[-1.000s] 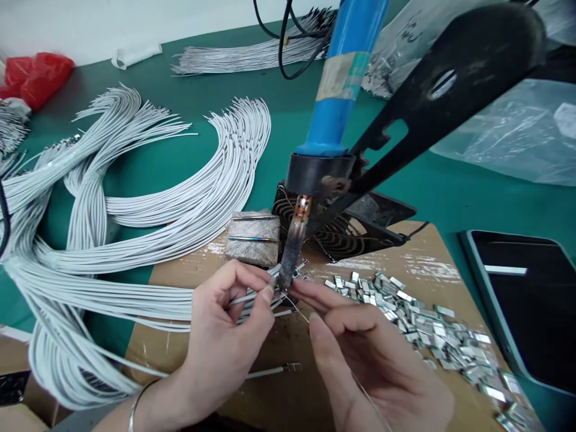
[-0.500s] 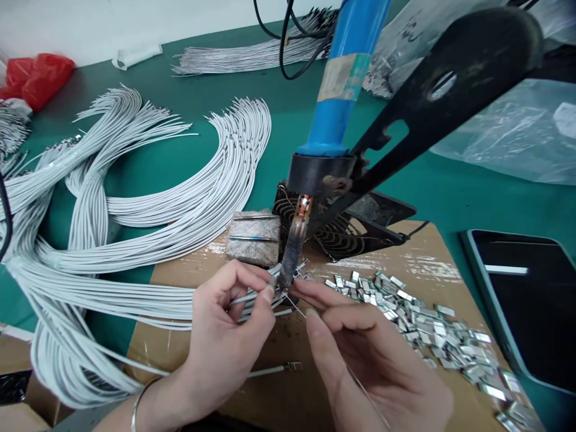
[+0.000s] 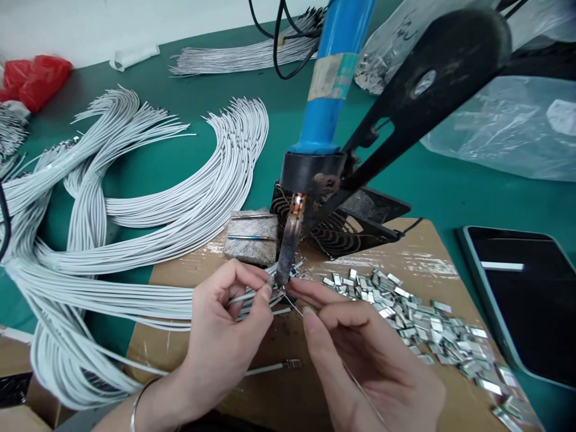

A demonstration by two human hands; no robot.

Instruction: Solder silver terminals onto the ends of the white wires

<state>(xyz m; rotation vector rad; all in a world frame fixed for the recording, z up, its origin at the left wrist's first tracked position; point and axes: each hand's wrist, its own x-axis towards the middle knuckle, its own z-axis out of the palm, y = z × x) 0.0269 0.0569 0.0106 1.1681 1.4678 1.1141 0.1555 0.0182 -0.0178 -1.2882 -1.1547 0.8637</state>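
My left hand [image 3: 225, 336] pinches a white cable near its end, just left of the tip of a blue-handled soldering iron [image 3: 289, 246]. Between the thumb and fingers of my right hand [image 3: 364, 360] is a thin solder wire [image 3: 293, 305], whose end reaches the iron's tip. The joint under the tip is too small to make out. A bundle of white cables [image 3: 153, 297] runs from the left behind my left hand. One cable with a small metal connector [image 3: 293, 363] lies on the brown board below the hands.
Small metal connectors [image 3: 418, 321] are piled on the brown board [image 3: 418, 240] at right, beside a phone [image 3: 526, 288]. Behind the iron are its black holder arm [image 3: 450, 60], a fan [image 3: 373, 210] and a wire-wrapped block [image 3: 252, 237]. More cable bundles [image 3: 238, 156] lie at left.
The whole view has shifted slightly, with the iron and its holder appearing further left. Both hands keep nearly the same pose at the iron's tip.
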